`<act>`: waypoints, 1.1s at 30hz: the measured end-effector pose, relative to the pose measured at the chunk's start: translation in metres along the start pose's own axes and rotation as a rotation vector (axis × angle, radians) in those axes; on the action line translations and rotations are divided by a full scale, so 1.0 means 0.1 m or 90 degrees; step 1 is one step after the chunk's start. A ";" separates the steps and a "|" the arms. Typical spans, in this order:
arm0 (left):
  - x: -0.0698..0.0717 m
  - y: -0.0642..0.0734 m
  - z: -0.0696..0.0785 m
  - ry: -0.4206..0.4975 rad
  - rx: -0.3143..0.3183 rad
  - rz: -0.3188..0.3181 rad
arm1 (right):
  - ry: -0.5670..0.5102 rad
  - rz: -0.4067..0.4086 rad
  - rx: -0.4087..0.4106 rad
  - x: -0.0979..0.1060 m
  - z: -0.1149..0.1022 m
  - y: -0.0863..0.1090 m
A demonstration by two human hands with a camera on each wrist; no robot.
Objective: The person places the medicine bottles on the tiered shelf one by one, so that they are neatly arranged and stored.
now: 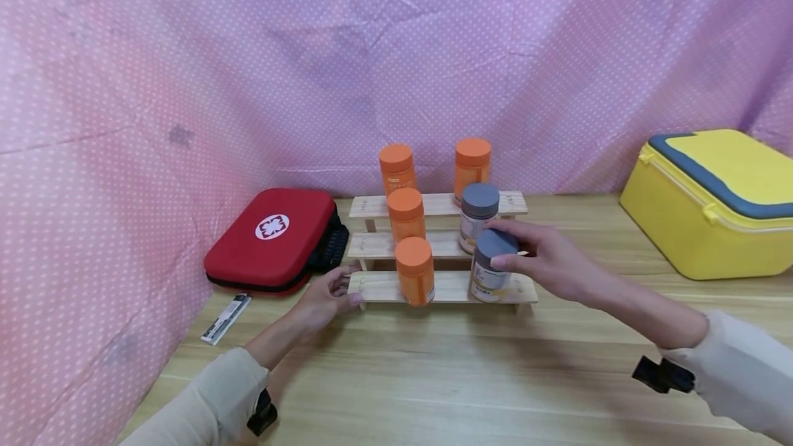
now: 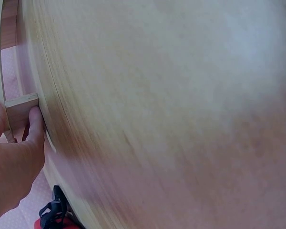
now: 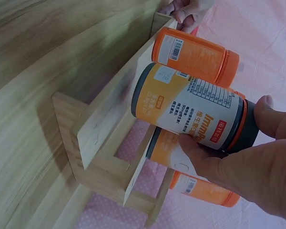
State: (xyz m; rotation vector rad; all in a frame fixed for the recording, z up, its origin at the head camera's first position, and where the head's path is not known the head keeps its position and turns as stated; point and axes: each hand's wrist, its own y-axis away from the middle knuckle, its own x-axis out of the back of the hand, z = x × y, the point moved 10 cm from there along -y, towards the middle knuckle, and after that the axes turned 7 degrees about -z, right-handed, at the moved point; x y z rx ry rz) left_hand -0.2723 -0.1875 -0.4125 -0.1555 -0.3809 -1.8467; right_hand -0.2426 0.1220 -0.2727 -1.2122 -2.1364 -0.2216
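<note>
A three-step wooden rack (image 1: 452, 286) stands on the table. My left hand (image 1: 323, 300) grips the left end of its lowest step; in the left wrist view the fingers are against the rack's leg (image 2: 22, 105). With thumb and fingers, my right hand (image 1: 554, 263) holds a grey-lidded jar (image 1: 489, 277) by its lid, upright at the lowest step's right side. Whether its base touches the wood I cannot tell. Right behind it, another grey-lidded jar (image 1: 476, 215) is on the middle step. Orange jars stand on the lowest (image 1: 416, 277), middle (image 1: 406, 215) and top steps (image 1: 397, 164).
Another orange jar (image 1: 472, 164) sits at the top step's right. A red first-aid case (image 1: 272, 243) lies left of the rack, with a thin white packet (image 1: 226, 319) in front. At the far right is a yellow box (image 1: 712, 226). Pink dotted cloth (image 1: 396, 54) hangs behind.
</note>
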 end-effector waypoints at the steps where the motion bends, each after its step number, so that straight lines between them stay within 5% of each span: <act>1: 0.00 0.00 0.00 -0.002 -0.002 -0.003 | -0.003 -0.001 0.003 -0.02 0.00 -0.02; 21: -0.03 0.02 0.06 -0.004 -0.020 -0.019 | -0.021 -0.017 -0.063 -0.17 0.21 -0.07; 33: -0.04 0.01 0.05 -0.004 -0.018 -0.021 | -0.026 0.043 -0.068 0.05 0.29 0.26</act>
